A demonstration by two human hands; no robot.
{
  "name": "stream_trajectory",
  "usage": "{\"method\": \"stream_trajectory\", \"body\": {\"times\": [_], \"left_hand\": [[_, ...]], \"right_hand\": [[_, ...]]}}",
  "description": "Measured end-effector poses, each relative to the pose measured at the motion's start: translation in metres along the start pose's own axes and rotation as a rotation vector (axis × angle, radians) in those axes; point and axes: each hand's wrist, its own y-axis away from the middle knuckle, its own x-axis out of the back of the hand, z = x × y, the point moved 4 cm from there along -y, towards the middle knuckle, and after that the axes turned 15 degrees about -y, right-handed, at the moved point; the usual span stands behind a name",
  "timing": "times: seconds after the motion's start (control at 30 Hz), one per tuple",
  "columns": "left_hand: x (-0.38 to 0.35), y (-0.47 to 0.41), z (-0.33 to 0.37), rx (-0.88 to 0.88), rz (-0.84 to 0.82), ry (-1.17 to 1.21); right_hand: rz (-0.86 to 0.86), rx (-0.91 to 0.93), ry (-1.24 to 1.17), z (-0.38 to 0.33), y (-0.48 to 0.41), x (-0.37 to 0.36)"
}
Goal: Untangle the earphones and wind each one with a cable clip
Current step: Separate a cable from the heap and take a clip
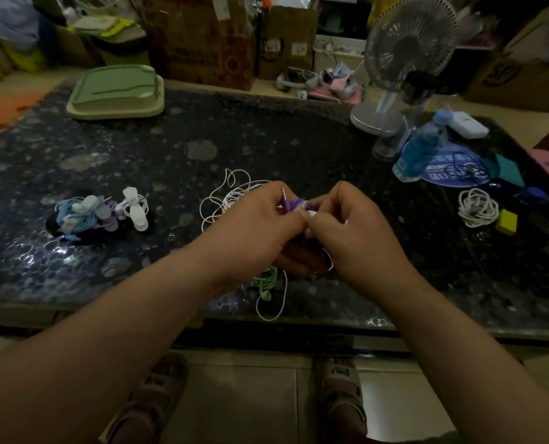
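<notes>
Fingers hide most of the purple earphones.

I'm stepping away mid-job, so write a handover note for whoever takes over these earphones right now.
The left hand and right hand both pinch the purple earphones above the table, with a white piece, perhaps a clip, between them.
Done: a pile of clipped earphones lies at the left.
Left to do: the purple set, the loose white tangle behind the left hand, the green earphones under the hands.
The white coil at the right shows no clip.
</notes>
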Motion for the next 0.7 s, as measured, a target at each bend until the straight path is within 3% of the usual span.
{"method": "stream_trajectory", "body": {"times": [0.2, 0.43, 0.5, 0.6, 0.7], "left_hand": [[-0.013, -0.004, -0.017, -0.149, 0.179, -0.227], [-0.024, -0.005, -0.021, -0.206, 0.270, -0.257], [-0.023, -0.006, -0.022, -0.201, 0.284, -0.251], [-0.009, -0.009, -0.020, -0.066, 0.324, -0.134], [0.001, -0.010, -0.020, 0.027, 0.277, 0.109]], "right_hand": [[0.045, -0.018, 0.157, 0.004, -0.003, -0.001], [0.143, -0.034, 0.166, 0.010, -0.005, -0.005], [0.095, -0.102, 0.130, 0.015, -0.008, -0.008], [-0.098, -0.261, -0.163, 0.024, -0.008, -0.003], [-0.187, -0.185, -0.170, 0.019, -0.006, 0.008]]}}
